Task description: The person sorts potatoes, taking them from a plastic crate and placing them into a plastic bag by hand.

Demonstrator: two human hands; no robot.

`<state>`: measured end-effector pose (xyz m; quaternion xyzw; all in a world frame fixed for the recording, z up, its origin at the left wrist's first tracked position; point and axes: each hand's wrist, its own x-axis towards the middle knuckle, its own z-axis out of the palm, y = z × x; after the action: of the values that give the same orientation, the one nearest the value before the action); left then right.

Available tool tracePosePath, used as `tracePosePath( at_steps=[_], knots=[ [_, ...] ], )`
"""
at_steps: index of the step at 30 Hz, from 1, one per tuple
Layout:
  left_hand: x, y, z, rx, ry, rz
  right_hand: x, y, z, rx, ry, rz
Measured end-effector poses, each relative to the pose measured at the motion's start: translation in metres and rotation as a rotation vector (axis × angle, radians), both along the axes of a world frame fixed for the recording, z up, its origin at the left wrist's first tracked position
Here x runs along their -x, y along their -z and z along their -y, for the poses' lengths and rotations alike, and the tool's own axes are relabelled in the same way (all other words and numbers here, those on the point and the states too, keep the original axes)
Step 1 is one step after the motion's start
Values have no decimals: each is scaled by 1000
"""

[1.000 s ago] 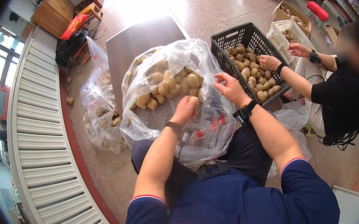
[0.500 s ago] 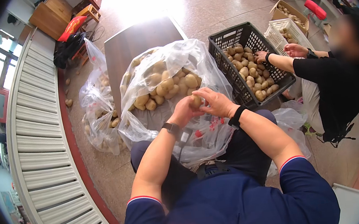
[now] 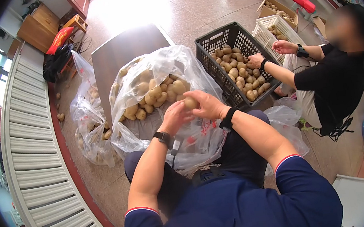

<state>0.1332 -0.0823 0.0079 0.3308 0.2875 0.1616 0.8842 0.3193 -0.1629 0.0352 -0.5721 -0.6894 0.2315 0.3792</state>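
A potato (image 3: 190, 102) is held between my two hands, above the near edge of an opened clear plastic bag (image 3: 207, 77). My right hand (image 3: 208, 105) grips it from the right with thumb and fingers. Curved against its left side are the fingers of my left hand (image 3: 176, 117), partly hidden. Inside the bag, just beyond my hands, lies a heap of potatoes (image 3: 155, 94). The bag rests partly on a dark brown board or low table (image 3: 127, 45) and spills over toward my lap.
Right of the bag stands a black plastic crate (image 3: 210, 49) partly filled with potatoes. A co-worker (image 3: 335, 78) reaches into it. Behind are a white crate (image 3: 267, 32) and a cardboard box (image 3: 275, 6) with potatoes. Another potato bag (image 3: 90, 137) lies left, near a white radiator (image 3: 35, 161).
The view has shifted, so the scene sits further left. My hands still hold the potato, its surface now more exposed as my left fingers have shifted. The co-worker's hand remains at the black crate.
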Motion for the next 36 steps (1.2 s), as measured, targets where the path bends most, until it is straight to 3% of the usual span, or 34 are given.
tracePosePath(
  at_steps=[4,6,10,17,19,24,31,36],
  knots=[
    [3,0,-3,-101,-55,-126,-18,-1,-9,187,126,-321],
    [3,3,-5,-121,-68,-148,-35,-4,-15,381,319,-919],
    [4,14,-7,-197,-94,-224,-78,6,-18,370,627,-1237],
    [0,31,0,-576,-17,-457,-161,55,-3,532,1009,-1461],
    [1,48,-3,-1406,-23,-432,-173,69,-2,602,1095,-1468],
    [-10,33,9,-1325,90,-462,-164,56,4,569,1197,-1424],
    [-16,26,12,-1489,247,-550,-167,68,0,555,1332,-1372],
    [-28,39,12,-1644,305,-655,-155,67,-5,500,1101,-1348]
  ],
)
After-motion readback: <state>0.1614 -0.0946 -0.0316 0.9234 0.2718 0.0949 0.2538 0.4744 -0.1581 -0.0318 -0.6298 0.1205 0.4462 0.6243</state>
